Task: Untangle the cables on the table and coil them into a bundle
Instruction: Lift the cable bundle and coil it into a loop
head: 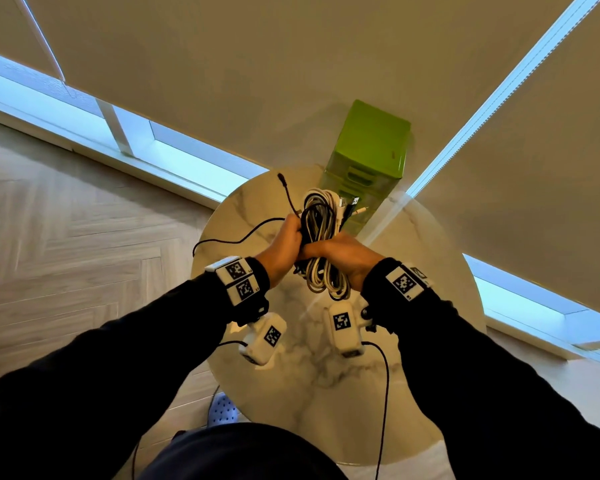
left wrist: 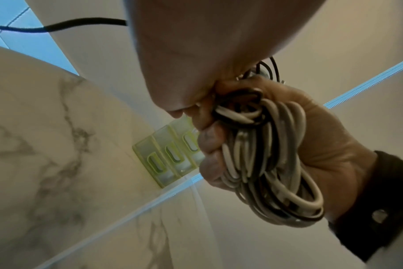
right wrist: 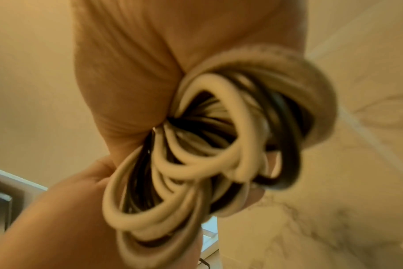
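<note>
Both hands are clamped round the middle of the cable bundle, held up over the round marble table: the right hand wraps the white and black loops, the left hand grips beside it. One black cable tail trails loose to the left, its plug sticking up. Coiling looks nearly finished; next, I'd judge, that tail wants winding in.

Lighting: dim, warm; cool daylight strips at my window blinds. Head view bowed at edges. Right wrist view blurred, yellow-cast.
</note>
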Demonstrator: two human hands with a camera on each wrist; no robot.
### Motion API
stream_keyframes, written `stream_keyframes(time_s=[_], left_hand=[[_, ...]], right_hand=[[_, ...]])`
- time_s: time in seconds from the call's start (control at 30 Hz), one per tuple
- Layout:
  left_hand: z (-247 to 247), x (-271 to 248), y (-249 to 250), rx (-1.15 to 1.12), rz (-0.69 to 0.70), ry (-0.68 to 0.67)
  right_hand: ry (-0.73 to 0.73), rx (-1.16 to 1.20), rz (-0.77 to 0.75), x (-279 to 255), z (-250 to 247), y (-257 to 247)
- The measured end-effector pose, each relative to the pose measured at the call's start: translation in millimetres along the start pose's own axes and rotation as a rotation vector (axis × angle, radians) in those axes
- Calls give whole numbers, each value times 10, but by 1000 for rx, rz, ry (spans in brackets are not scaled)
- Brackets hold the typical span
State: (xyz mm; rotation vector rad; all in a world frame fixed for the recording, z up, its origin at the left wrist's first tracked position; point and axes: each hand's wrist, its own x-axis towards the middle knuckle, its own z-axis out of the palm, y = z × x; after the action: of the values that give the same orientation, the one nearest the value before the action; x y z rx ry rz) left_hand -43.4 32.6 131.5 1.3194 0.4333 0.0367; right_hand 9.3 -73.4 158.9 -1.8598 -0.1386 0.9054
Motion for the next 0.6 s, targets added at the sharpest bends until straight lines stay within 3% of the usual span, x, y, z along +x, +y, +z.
stream_keyframes(time_s=[0.07, 0.17, 0.3, 0.4, 0.47, 0.53, 0.6], left_hand=[[-21, 68, -5, 25, -10, -61], [-122, 121, 22, 271, -20, -85], [-305, 132, 40, 412, 86, -153], [-412, 151, -79, 530, 273, 41], [-473, 172, -114, 744, 527, 159], [-519, 263, -129, 976, 699, 134], [-528, 373, -70, 1177, 739, 34]], right_hand=[[18, 24, 7, 38, -50, -6], [48, 35, 41, 57, -194, -14], [75, 94, 67, 38, -387, -4], [89, 93, 69, 60, -509, 16], [85, 23, 74, 61, -561, 24], [76, -60, 91, 49, -579, 21], [39, -132, 114, 27, -574, 30]])
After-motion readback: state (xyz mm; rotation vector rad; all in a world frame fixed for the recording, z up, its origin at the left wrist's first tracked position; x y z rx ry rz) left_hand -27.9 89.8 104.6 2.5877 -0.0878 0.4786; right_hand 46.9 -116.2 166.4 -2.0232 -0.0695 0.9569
